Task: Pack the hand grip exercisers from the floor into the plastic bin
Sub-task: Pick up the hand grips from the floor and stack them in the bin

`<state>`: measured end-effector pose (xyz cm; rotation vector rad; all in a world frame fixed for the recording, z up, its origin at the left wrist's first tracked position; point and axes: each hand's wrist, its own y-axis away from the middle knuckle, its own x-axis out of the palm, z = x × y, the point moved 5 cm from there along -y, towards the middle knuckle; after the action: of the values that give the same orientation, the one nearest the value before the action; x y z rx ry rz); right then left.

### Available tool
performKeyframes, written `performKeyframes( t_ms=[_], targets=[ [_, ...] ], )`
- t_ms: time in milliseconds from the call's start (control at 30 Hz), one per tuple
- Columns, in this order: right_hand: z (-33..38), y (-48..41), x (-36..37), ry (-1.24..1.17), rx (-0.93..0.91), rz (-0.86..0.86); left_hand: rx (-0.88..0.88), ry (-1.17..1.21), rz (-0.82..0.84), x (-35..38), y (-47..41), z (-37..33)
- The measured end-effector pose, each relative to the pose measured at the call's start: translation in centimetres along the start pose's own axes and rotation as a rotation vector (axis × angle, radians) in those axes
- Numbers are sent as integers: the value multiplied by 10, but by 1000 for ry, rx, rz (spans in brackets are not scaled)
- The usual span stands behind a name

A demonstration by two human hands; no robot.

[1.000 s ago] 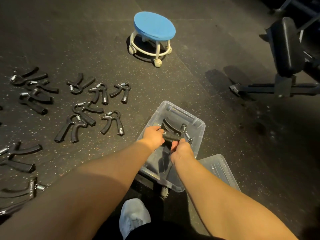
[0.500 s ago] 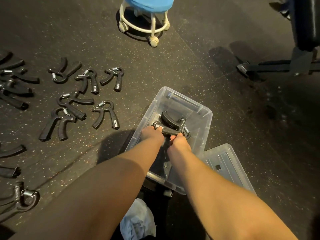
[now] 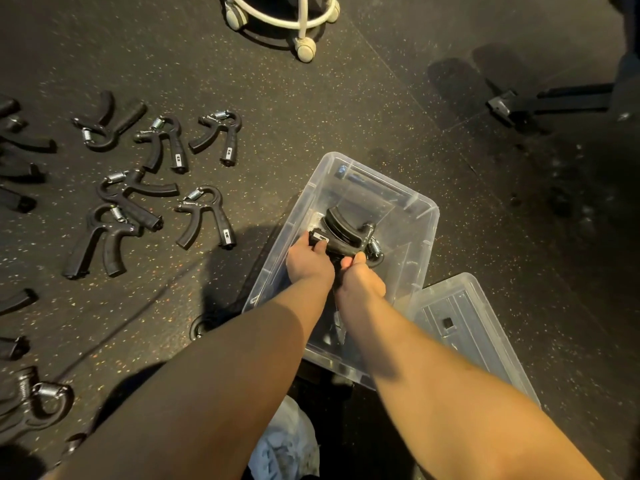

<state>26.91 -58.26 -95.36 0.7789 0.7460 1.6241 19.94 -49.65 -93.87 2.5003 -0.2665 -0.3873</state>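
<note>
While both hands are down inside the clear plastic bin (image 3: 428,244), they're sharing one stack of grip exercisers (image 3: 341,233), held just above the bin floor around the middle of the bin. The left hand (image 3: 308,263) has its fingers curled over the left end of a handle, right by a small white label. The right hand (image 3: 360,284) is pinching the stack from the near side, thumb up beside the spring end. So neither hand is spread, both are clamped on the same stack.

I honestly can't tell how many exercisers are in that stack, since the black handles overlap and the fingertips of both hands are tucked out of sight behind them. There's more dark stuff at the near end of the bin, but the forearms cover it.

The bin's lid (image 3: 464,317) lies on the floor just right of the bin, its near end hidden by the right forearm. Plenty of loose exercisers (image 3: 221,223) sit on the speckled floor to the left, and several are cut off by the left edge. At the far edge a white rolling stool (image 3: 304,46) shows only its wheels and ring. Far right, a dark metal frame (image 3: 554,102) fades into shadow. A pale blurry shape (image 3: 287,445) sits near the bottom edge between the forearms.
</note>
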Motion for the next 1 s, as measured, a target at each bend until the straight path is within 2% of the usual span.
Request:
performKeyframes(
  t_ms=[100,200,267,300,333,367,433,567,833,1000],
  targets=[
    [7,7,-8,66,-102,-202,2,7,23,3,-1,-1],
    [6,21,-11,-103,-205,-425,6,3,21,5,-5,3],
    [9,20,-8,-148,-203,-417,-8,17,20,6,-7,6],
    [10,17,-10,-62,-206,-428,-7,10,22,6,-8,6],
    [6,12,-9,-117,-206,-423,0,8,23,8,-10,8],
    [-1,2,-9,-224,-161,-389,3,7,22,8,-12,8],
    [5,4,-10,-86,-257,-303,1,15,10,10,-15,8],
    [0,2,-12,-219,-221,-183,9,39,-9,13,-18,10],
    [5,16,-13,-52,-259,-146,14,25,0,14,-19,10],
    [5,21,-13,26,-245,-146,-40,-9,33,17,-28,17]
  ],
)
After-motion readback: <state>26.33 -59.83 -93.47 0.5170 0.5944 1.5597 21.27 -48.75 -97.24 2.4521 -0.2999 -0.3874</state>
